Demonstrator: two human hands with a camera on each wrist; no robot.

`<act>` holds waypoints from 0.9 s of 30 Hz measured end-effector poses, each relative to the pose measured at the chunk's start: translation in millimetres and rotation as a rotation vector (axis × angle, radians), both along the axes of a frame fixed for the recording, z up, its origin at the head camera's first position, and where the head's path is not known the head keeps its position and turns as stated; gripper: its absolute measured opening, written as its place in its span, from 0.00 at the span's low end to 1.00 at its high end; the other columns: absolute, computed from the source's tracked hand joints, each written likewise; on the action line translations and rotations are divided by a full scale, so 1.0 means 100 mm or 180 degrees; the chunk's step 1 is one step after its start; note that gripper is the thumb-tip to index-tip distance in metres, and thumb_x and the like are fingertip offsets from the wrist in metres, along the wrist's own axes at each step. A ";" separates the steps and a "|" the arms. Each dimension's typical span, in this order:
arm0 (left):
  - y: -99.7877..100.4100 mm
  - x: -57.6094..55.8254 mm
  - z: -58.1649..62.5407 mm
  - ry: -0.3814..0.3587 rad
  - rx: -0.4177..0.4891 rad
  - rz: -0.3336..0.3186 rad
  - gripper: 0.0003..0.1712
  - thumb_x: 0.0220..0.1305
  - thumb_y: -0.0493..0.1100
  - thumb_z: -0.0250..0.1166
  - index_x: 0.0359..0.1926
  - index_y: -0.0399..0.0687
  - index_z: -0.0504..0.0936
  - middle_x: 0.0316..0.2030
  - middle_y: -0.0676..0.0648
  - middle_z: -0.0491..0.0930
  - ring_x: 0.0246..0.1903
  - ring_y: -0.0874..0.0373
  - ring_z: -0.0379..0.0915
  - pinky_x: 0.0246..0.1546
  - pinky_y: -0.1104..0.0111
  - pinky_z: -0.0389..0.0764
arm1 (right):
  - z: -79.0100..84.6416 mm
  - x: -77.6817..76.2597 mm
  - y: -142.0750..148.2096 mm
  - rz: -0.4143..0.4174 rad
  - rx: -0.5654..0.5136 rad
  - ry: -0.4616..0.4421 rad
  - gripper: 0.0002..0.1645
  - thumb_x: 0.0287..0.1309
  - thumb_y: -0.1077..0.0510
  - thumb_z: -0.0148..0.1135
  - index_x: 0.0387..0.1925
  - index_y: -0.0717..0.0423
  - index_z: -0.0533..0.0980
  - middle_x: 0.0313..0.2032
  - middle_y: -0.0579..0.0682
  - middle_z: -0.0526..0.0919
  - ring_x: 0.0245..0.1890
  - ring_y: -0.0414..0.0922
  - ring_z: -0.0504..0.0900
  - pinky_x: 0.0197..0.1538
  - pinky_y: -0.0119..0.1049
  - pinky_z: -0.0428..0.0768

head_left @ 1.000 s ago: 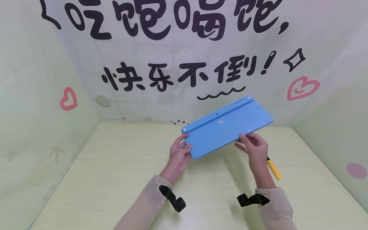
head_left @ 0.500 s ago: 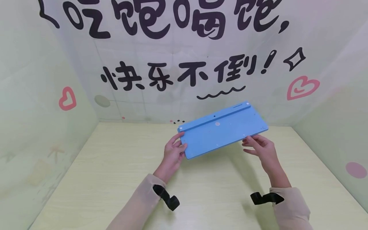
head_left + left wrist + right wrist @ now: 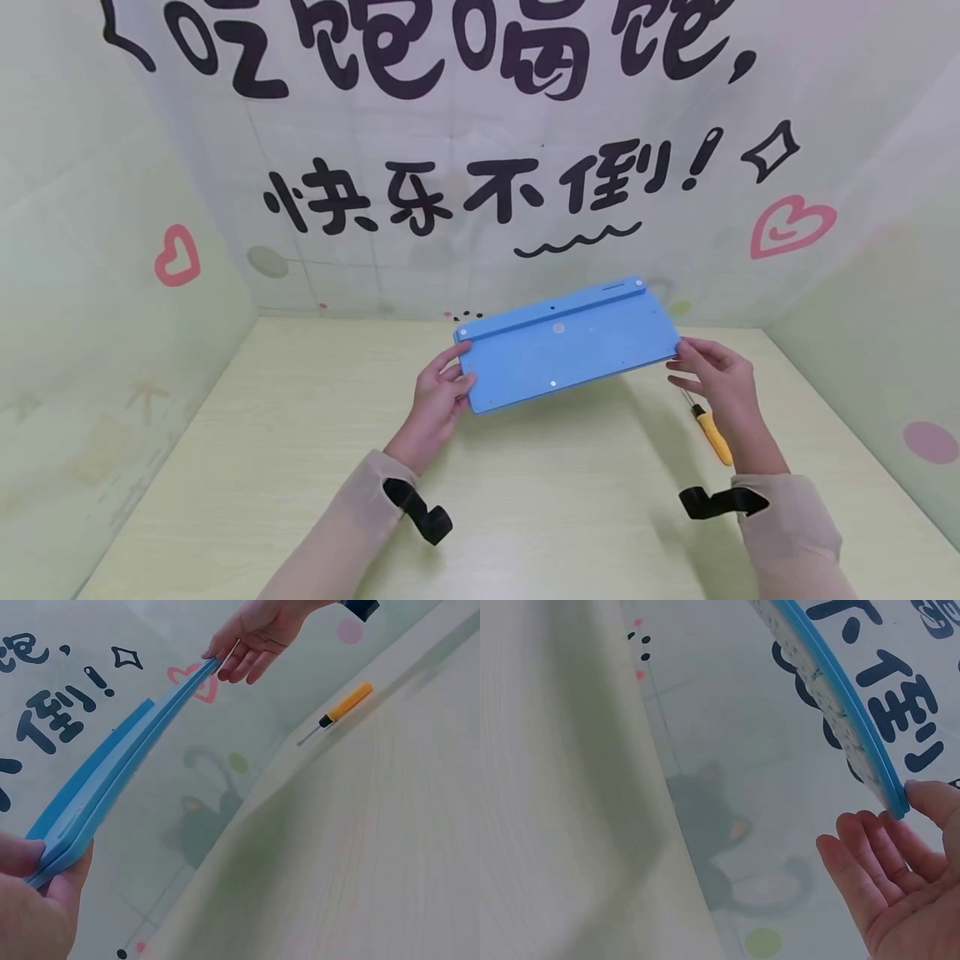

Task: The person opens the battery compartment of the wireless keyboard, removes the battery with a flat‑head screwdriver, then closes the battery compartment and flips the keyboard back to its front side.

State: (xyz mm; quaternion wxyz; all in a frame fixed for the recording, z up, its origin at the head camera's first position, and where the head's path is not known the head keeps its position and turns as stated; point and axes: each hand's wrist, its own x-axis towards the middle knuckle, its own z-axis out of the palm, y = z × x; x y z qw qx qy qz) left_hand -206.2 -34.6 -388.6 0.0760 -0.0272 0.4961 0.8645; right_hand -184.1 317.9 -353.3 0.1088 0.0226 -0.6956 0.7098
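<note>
A blue keyboard (image 3: pixel 570 346) is held up above the table, its underside with a raised ridge facing the head camera. White keys (image 3: pixel 826 694) show along its other face in the right wrist view. My left hand (image 3: pixel 438 396) grips the left end, thumb on the underside and fingers around the edge. At the lower right corner, my right hand (image 3: pixel 723 387) pinches the keyboard between thumb and index finger; the other fingers stay off it. The right end sits higher than the left.
A screwdriver (image 3: pixel 711 433) with a yellow and black handle lies on the pale wooden table (image 3: pixel 300 467), just beyond the right hand. Printed fabric walls (image 3: pixel 360 275) with large black characters close off the back and sides.
My right hand has slid rightward along the keyboard's lower edge to its corner. The keyboard has come down and left, tilting less. The screwdriver, covered half a second ago, shows again.
</note>
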 end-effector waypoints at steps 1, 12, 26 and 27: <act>-0.01 0.00 0.00 0.0007 -0.0016 -0.0007 0.28 0.59 0.22 0.51 0.59 0.44 0.70 0.50 0.36 0.74 0.34 0.58 0.75 0.32 0.70 0.77 | 0.01 -0.01 0.01 0.0028 0.0003 0.0000 0.10 0.58 0.58 0.60 0.41 0.56 0.77 0.33 0.45 0.83 0.33 0.40 0.83 0.34 0.34 0.80; -0.06 -0.01 -0.03 0.0099 -0.0173 -0.0299 0.28 0.60 0.23 0.51 0.60 0.42 0.68 0.49 0.35 0.74 0.33 0.57 0.76 0.30 0.70 0.78 | 0.13 -0.13 0.13 0.0023 0.1691 -0.0528 0.35 0.60 0.49 0.57 0.58 0.73 0.64 0.35 0.33 0.76 0.32 0.29 0.79 0.37 0.26 0.78; -0.07 -0.01 -0.11 0.0356 -0.0909 -0.0740 0.28 0.59 0.26 0.57 0.60 0.42 0.68 0.48 0.36 0.74 0.35 0.52 0.78 0.33 0.64 0.80 | 0.08 -0.18 0.18 0.0429 0.2474 -0.1036 0.34 0.59 0.56 0.59 0.60 0.72 0.62 0.54 0.73 0.68 0.47 0.58 0.76 0.45 0.43 0.78; -0.07 -0.01 -0.11 0.0391 -0.0982 -0.0773 0.28 0.59 0.27 0.58 0.60 0.42 0.68 0.48 0.36 0.74 0.36 0.51 0.78 0.35 0.63 0.80 | 0.06 -0.18 0.17 0.0436 0.2477 -0.1047 0.34 0.59 0.57 0.59 0.60 0.73 0.61 0.54 0.73 0.68 0.48 0.59 0.76 0.45 0.44 0.77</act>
